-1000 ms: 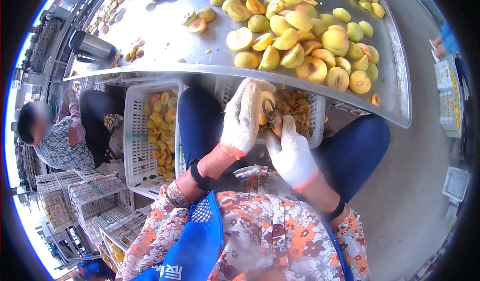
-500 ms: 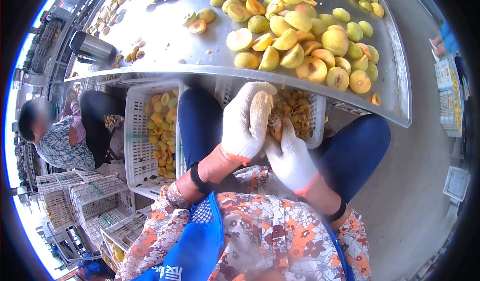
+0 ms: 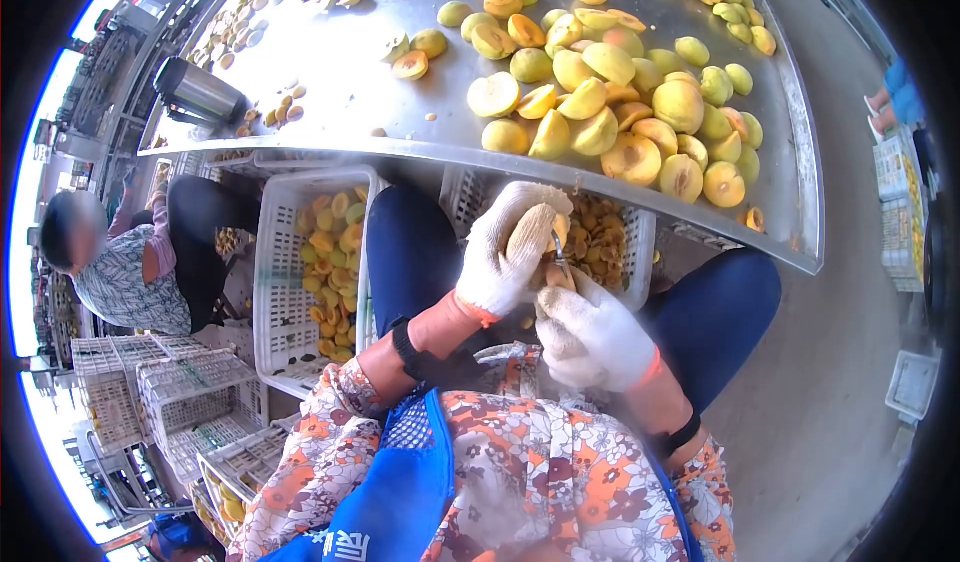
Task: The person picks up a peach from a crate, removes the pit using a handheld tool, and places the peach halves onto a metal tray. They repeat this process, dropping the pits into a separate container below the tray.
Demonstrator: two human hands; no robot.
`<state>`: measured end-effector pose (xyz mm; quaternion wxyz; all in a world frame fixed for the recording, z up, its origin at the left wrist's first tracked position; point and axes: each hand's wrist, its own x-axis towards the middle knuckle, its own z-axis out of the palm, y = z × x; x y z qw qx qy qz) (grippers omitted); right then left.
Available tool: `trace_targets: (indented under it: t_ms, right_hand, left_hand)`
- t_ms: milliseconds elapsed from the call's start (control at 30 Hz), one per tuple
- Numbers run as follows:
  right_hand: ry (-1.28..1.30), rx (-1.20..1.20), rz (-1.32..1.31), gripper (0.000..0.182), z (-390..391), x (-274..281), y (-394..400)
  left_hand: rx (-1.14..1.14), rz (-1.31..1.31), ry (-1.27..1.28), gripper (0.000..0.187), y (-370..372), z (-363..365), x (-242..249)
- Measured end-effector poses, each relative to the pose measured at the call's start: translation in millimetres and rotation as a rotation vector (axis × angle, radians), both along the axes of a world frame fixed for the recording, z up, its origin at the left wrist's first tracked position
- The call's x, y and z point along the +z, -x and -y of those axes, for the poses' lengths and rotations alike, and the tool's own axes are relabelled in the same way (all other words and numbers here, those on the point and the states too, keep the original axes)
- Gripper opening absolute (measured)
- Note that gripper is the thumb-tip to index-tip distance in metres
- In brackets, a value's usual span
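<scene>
My left hand (image 3: pixel 512 242), in a white knit glove stained at the fingers, is closed around a yellow peach half (image 3: pixel 561 230), of which only an edge shows. Below and to the right, my gloved right hand (image 3: pixel 592 334) grips a small pitting tool (image 3: pixel 560 270) with a brownish handle and a narrow metal end. The metal end points up at the fruit in my left hand. Both hands are over my lap, in front of a white crate (image 3: pixel 642 252) holding orange-brown cut fruit pieces (image 3: pixel 598 232).
A metal table (image 3: pixel 440 112) carries a heap of whole and halved peaches (image 3: pixel 610 92). A metal cup (image 3: pixel 198 92) lies on its left side. Left of my knee stands a crate (image 3: pixel 285 337) of peach halves (image 3: pixel 335 262). Another person (image 3: pixel 130 272) sits farther left, near stacked crates (image 3: pixel 190 402).
My right hand has turned and dropped slightly, so the tool's handle and metal end now show. My left hand has shifted a little right and down. The whole view has moved slightly.
</scene>
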<state>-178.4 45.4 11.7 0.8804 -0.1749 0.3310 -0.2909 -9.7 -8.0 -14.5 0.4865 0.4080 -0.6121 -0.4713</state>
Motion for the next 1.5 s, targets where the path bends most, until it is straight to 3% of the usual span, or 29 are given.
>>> trace_targets:
  t_ms: [133, 233, 333, 433, 500, 567, 667, 700, 733, 767, 800, 833, 900, 967, 1100, 1200, 1300, 1400, 1500]
  right_hand:
    - [-0.057, -0.006, 0.021, 0.011, 1, -4, -1]
    - [-0.193, 0.046, 0.179, 0.015, 5, -2, 4]
    - [-0.222, 0.107, 0.250, 0.021, 6, -5, 6]
    - [-0.201, 0.118, 0.226, 0.024, 7, -8, 4]
    - [-0.170, 0.130, 0.252, 0.022, 10, -7, 4]
    - [-0.119, 0.161, 0.335, 0.020, 13, -2, 6]
    - [0.069, 0.122, 0.062, 0.022, 6, 1, -10]
    - [0.122, 0.119, -0.008, 0.025, 3, 1, -13]
    - [0.165, 0.132, -0.045, 0.027, 2, -5, -12]
    - [0.205, 0.117, -0.100, 0.028, 0, -14, -9]
    - [0.244, 0.102, -0.157, 0.029, -1, -22, -7]
    - [0.201, 0.109, -0.343, 0.026, 3, -16, -3]
    - [0.190, 0.149, -0.407, 0.025, 5, -27, 11]
    - [0.248, 0.169, -0.472, 0.027, 5, -29, 9]
    - [0.398, 0.194, -0.559, 0.033, 6, -45, 2]
    - [0.391, 0.214, -0.660, 0.034, 8, -33, 5]
    - [0.380, 0.237, -0.724, 0.036, 8, -32, 10]
    - [0.445, 0.210, -0.787, 0.038, 9, -35, 12]
    - [0.531, 0.179, -0.855, 0.040, 10, -50, 12]
  left_hand:
    - [-0.081, -0.167, -0.139, 0.031, 0, 6, 0]
    - [-0.069, 0.020, 0.077, 0.033, -3, 11, -2]
    - [-0.394, -0.208, -0.194, 0.038, -15, 29, -9]
    - [-0.327, -0.208, -0.167, 0.037, -15, 27, -14]
    - [-0.210, -0.116, 0.056, 0.036, -11, 24, -15]
    - [-0.056, -0.288, -0.049, 0.036, -3, 15, -12]
    - [0.187, -0.943, -0.581, 0.038, 6, 9, 18]
    - [0.413, -0.750, -0.452, 0.038, -3, 17, 11]
    - [0.612, -0.811, -0.502, 0.038, -8, 19, 23]
    - [0.416, -0.706, -0.281, 0.034, -43, 17, 3]
    - [0.512, -0.613, -0.229, 0.032, -76, 21, -9]
    - [0.534, -0.284, -0.163, 0.030, -98, 22, 0]
    - [0.647, 0.406, -0.018, 0.027, -143, 25, 17]
    - [0.714, 1.488, 0.327, 0.025, -170, 33, 17]
    - [0.590, 1.006, 0.268, 0.028, -130, 77, 20]
    - [0.421, 1.003, 0.324, 0.045, -93, 131, 0]
    - [0.298, 1.153, 0.274, 0.050, -57, 160, 1]
    - [0.043, 1.078, 0.122, 0.050, -56, 177, -2]
    - [0.158, 0.939, 0.279, 0.051, -62, 172, -7]
